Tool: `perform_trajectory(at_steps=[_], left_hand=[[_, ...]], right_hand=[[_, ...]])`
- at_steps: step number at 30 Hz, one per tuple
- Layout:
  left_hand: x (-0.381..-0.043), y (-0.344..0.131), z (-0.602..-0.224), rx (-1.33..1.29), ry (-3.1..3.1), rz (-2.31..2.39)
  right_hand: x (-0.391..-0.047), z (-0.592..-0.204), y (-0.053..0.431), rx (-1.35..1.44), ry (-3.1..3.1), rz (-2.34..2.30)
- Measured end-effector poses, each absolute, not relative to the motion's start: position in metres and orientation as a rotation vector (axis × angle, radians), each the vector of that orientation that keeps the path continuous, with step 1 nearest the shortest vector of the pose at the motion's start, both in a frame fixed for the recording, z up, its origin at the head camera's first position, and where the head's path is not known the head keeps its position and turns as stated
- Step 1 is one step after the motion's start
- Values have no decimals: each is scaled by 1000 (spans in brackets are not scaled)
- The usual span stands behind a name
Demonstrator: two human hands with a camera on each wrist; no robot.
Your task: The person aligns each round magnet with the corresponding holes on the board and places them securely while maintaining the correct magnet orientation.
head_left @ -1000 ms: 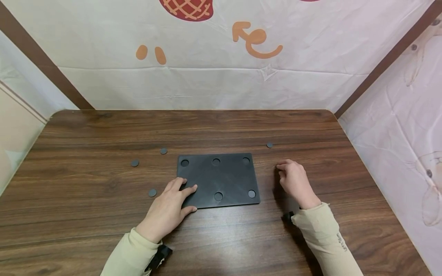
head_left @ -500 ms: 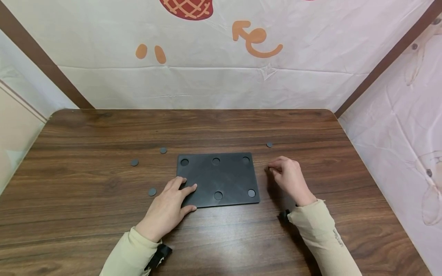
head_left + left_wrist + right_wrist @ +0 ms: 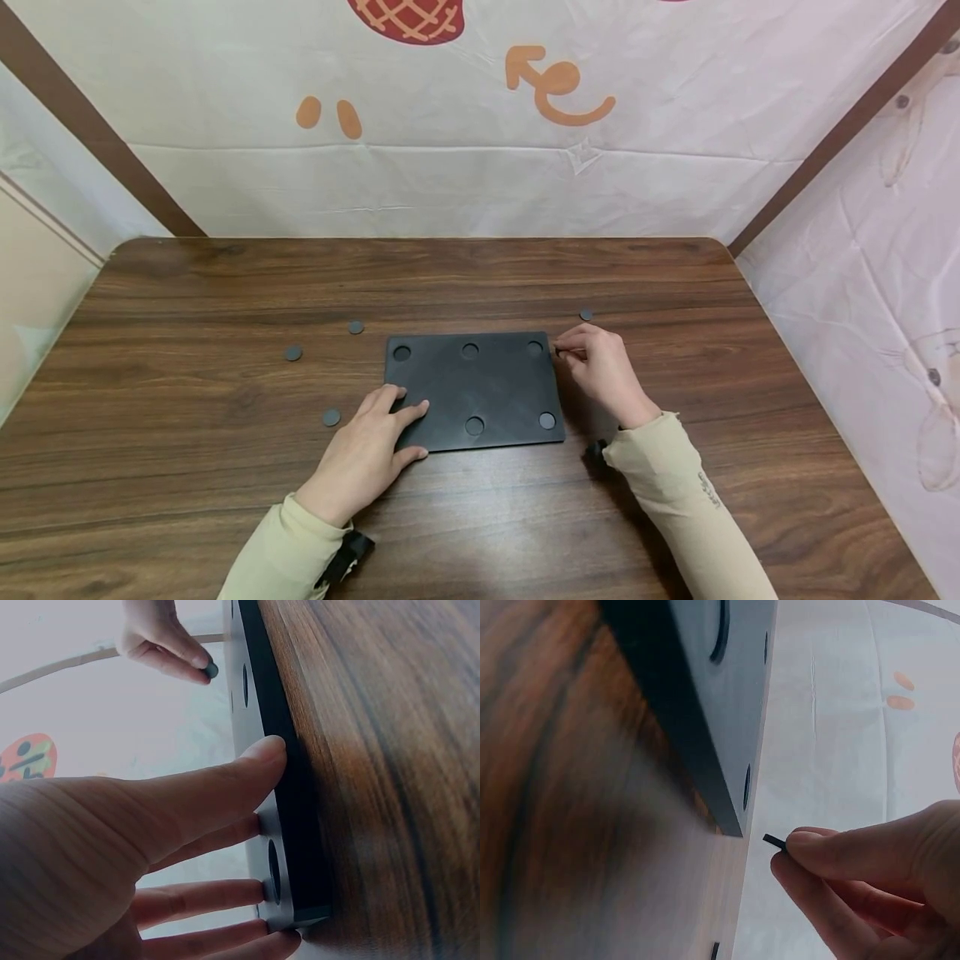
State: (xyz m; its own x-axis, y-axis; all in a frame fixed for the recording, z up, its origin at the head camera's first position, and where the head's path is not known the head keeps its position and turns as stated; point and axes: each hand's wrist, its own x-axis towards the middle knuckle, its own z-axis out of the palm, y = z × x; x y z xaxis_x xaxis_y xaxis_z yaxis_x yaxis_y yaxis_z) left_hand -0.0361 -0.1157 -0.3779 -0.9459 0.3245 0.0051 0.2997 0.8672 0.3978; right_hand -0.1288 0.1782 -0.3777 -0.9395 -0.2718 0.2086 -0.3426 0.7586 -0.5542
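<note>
A flat black rectangular board [image 3: 498, 383] with several round recesses lies on the table. My left hand [image 3: 356, 462] rests on its front left corner, fingers spread over the top and thumb at the front edge. Thumb and fingers of my right hand [image 3: 606, 371] pinch a small dark disc [image 3: 775, 841], held just off the board's right edge near the back right recess [image 3: 535, 348]. The left wrist view also shows the pinched disc [image 3: 211, 670] above the board. Another disc [image 3: 547, 421] sits in the front right recess. The recesses along the back edge hold no disc.
Loose discs lie on the wooden table [image 3: 480, 525]: one [image 3: 293, 353], another [image 3: 356, 327] and a third [image 3: 332, 417] left of the board. One more disc [image 3: 587, 315] is behind my right hand. A printed white curtain [image 3: 450, 183] hangs behind the table.
My right hand has moved left and a little away from me, bringing the pinched disc to the board's back right corner. The left hand and the board have stayed put.
</note>
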Motion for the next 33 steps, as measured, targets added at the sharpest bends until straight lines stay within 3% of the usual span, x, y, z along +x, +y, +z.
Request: perform_trajectory(at_steps=[33], left_hand=[[-35,-116,-379,495,2981,628]], right_hand=[[-148,-388,155,554,-2876,1010]])
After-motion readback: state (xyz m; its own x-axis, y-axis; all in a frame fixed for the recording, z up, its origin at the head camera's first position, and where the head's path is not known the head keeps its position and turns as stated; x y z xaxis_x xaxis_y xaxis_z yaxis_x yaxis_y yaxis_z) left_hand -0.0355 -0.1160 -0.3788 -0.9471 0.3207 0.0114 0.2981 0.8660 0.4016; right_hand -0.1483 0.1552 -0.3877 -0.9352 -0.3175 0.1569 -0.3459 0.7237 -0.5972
